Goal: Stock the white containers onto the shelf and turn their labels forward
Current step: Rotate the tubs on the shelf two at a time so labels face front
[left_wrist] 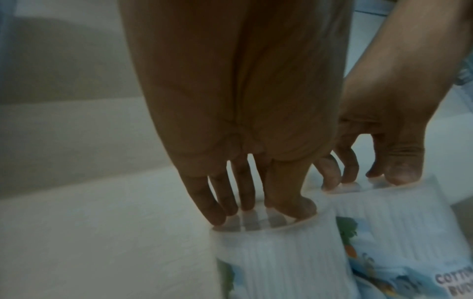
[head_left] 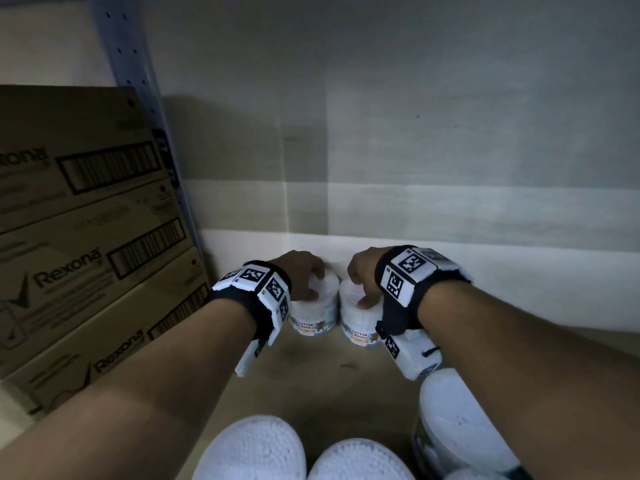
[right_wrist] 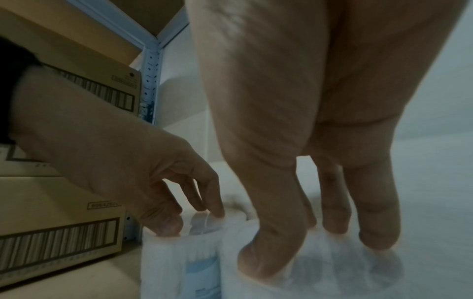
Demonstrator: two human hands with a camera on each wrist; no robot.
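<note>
Containers of cotton buds stand side by side at the back of the shelf (head_left: 311, 375), close to the pale wall (head_left: 450, 168), and I have one under each hand. My left hand (head_left: 301, 277) comes down on the left container (head_left: 313, 315) from above, its fingertips (left_wrist: 217, 218) and thumb curled over the rim of the lid, gripping it. My right hand (head_left: 363, 275) does the same on the right container (head_left: 358, 322), its fingers (right_wrist: 376, 232) spread across the lid and the thumb pressed at the near edge. The two tubs nearly touch, and both stand upright with their printed labels turned toward me, reading COTTON BUDS. Stacked cardboard boxes (head_left: 86, 254) fill the space to my left, beyond the metal shelf post (head_left: 138, 81). Nearer to me, more white containers (head_left: 252, 448) wait at the front of the shelf, seen from the top, with another one (head_left: 457, 420) under my right forearm.
</note>
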